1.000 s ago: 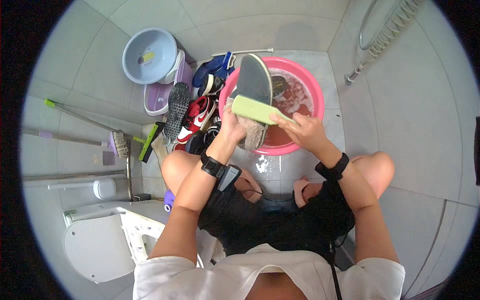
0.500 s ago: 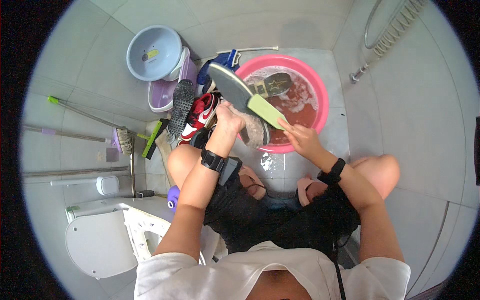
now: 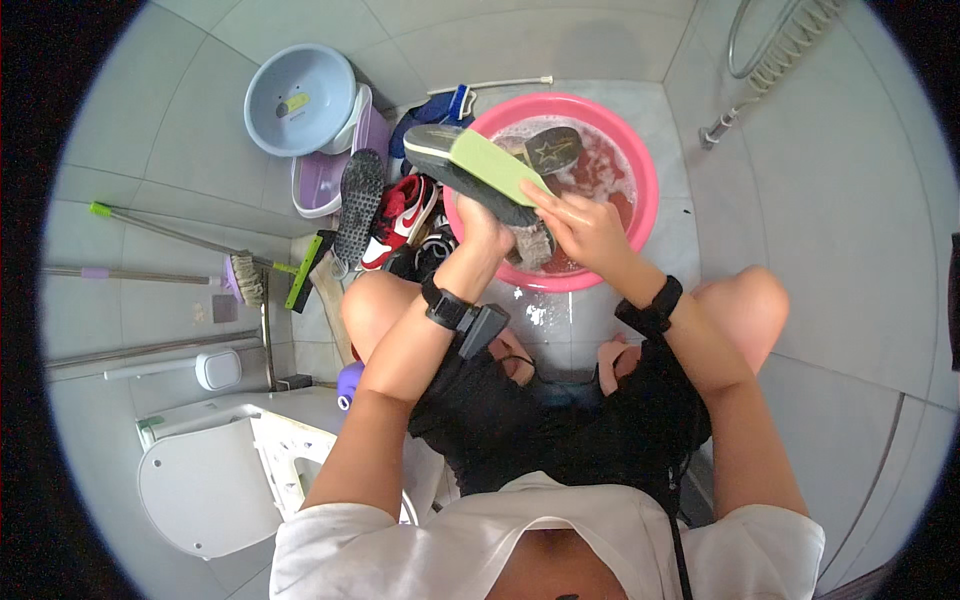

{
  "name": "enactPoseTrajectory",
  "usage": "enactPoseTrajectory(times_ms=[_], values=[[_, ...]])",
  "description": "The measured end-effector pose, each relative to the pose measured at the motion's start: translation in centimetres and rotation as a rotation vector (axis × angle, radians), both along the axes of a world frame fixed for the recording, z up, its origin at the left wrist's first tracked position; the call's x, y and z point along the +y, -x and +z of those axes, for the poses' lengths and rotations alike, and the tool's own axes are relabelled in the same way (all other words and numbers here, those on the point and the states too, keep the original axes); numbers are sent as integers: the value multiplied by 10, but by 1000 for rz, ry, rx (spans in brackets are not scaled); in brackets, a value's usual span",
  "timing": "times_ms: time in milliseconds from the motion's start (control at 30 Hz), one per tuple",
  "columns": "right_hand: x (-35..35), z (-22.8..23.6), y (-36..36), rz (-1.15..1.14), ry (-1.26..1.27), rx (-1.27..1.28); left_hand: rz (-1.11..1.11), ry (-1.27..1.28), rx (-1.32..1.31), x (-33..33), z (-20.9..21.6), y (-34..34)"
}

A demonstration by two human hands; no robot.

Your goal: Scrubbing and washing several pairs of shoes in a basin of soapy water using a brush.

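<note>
My left hand is closed around the underside of a dark grey slipper with a pale sole edge, tilted over the tub's near left side. My right hand grips the handle end of a light green scrub brush, whose head lies across the slipper; its bristles are hidden. Wet suds cling to the slipper's lower part beneath my hands. Beyond them, another dark slipper with a gold star rests in the reddish, foamy water of a pink tub.
Left of the tub lie a red and white sneaker, an upturned black sole and a blue shoe. Blue and purple basins stand behind them. A toilet is at my left, a shower hose at the right wall.
The slipper has tipped flatter, and my left hand has moved slightly right. My right hand and the brush have shifted up and left over the slipper.
</note>
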State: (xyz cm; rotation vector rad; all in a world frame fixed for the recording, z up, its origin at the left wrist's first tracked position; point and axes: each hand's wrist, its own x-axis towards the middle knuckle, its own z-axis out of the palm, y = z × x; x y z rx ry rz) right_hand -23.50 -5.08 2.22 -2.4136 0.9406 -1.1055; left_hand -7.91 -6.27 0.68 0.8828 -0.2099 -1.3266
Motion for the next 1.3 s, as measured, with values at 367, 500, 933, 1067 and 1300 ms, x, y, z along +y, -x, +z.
enactPoseTrajectory(times_ms=[367,500,933,1067,1300], values=[[-18,43,-23,-136,-250,34,-21,-21,-233,-1,-15,23],[-36,50,-13,-146,-309,-51,-177,-113,-339,6,-20,14],[-35,0,-1,-88,-462,-612,-195,266,107,-6,-38,-29],[17,54,-34,170,-369,-547,-101,254,73,4,-33,-31],[-64,-142,62,-152,-520,185,-149,245,188,-8,-25,-8]])
